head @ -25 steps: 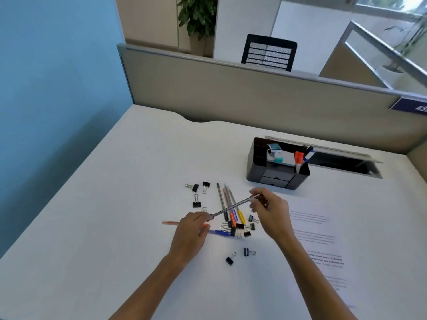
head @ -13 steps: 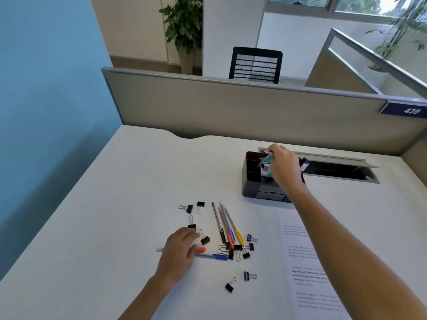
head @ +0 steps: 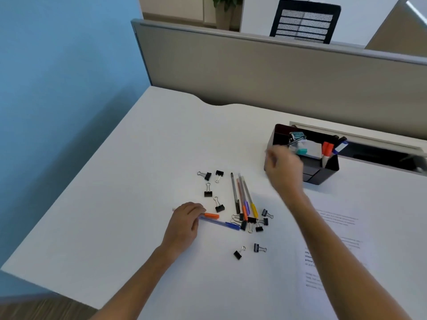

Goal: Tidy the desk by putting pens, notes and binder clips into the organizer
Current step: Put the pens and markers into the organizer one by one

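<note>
Left hand point(head: 186, 221), lower centre of the frame, resting on the white desk point(head: 115, 204) with fingers curled over the ends of an orange pen point(head: 211, 215) and a blue pen point(head: 221, 224). Right hand point(head: 283, 168), blurred, right of centre, in front of the black organizer point(head: 323, 168); fingers loosely curled, nothing visible inside, grip not possible to tell. Between the hands, a bundle of pens point(head: 242, 195) lying side by side on the desk. Black binder clips point(head: 208, 189) scattered around, two more point(head: 260, 248) lower down. Printed paper sheet point(head: 335, 250) flat at lower right. Organizer at upper right, markers point(head: 327, 150) standing upright in its right compartment.
</note>
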